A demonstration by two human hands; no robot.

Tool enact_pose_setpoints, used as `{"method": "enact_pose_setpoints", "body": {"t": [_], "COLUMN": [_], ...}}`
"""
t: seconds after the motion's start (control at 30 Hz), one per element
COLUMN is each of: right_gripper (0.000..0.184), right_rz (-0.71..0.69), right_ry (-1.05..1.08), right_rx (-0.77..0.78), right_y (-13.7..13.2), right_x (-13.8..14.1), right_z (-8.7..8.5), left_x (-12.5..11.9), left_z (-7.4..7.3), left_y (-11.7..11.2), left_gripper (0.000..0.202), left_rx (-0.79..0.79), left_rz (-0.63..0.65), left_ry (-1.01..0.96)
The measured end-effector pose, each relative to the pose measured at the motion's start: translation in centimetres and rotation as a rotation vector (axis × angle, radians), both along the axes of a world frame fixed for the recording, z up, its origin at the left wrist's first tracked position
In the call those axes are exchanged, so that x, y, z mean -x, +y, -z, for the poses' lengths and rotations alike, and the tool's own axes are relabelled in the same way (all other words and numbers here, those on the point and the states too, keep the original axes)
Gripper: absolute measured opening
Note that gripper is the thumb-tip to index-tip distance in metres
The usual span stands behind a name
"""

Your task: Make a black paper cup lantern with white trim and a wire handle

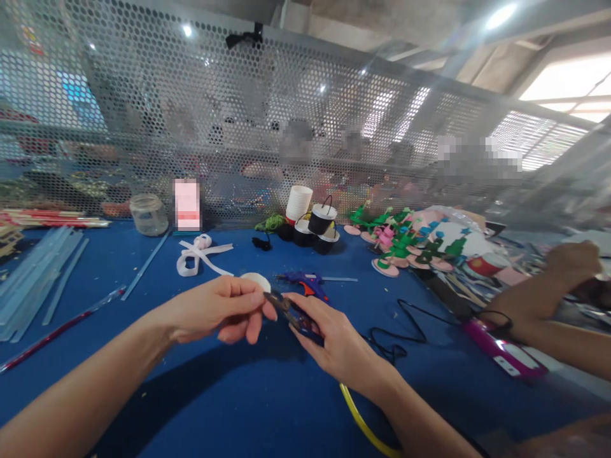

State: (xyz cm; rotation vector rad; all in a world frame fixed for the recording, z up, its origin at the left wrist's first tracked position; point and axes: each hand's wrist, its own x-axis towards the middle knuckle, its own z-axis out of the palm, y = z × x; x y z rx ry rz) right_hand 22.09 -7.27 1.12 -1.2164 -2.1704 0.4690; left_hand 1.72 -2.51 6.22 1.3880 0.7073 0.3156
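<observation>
My left hand pinches a small white round piece between thumb and fingers, just above the blue table. My right hand is closed around dark-handled scissors, whose blades point at the white piece and touch its edge. A blue glue gun lies on the table right behind both hands.
Clear glue sticks lie at far left. A pink ribbon, a glass jar, and black and white cups stand near the perforated metal screen. Foam decorations are piled at right. Another person's arms rest beside a purple tool.
</observation>
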Motion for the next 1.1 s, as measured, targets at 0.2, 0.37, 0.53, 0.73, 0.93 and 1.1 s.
{"method": "enact_pose_setpoints", "body": {"t": [0.2, 0.37, 0.53, 0.73, 0.93, 1.1], "right_gripper": [0.049, 0.044, 0.04, 0.039, 0.036, 0.035], "right_rz": [-0.054, 0.02, 0.105, 0.143, 0.166, 0.179], "right_ry": [-0.096, -0.113, -0.112, -0.095, -0.017, 0.017], "right_rx": [-0.154, -0.135, -0.078, -0.021, -0.003, 0.027], "right_y": [0.1, -0.1, -0.5, -0.8, -1.1, -1.1], "right_x": [-0.5, -0.4, 0.2, 0.6, 1.2, 1.4], "right_z": [-0.6, -0.9, -0.8, -0.6, -0.3, 0.0], "left_x": [-0.1, -0.8, -1.1, -1.5, -1.8, -1.9], "left_z": [1.1, 0.8, 0.6, 1.2, 1.8, 1.9], "left_y": [0.0, -0.7, -1.0, -1.4, -1.7, -1.5], "left_gripper": [0.024, 0.023, 0.024, 0.024, 0.028, 0.028], "left_rx": [0.198, -0.186, -0.536, -0.812, -1.02, -1.066], "left_rz": [0.072, -0.105, -0.201, -0.291, -0.355, -0.353], "left_ry": [-0.159, -0.082, 0.041, 0.186, 0.227, 0.272]}}
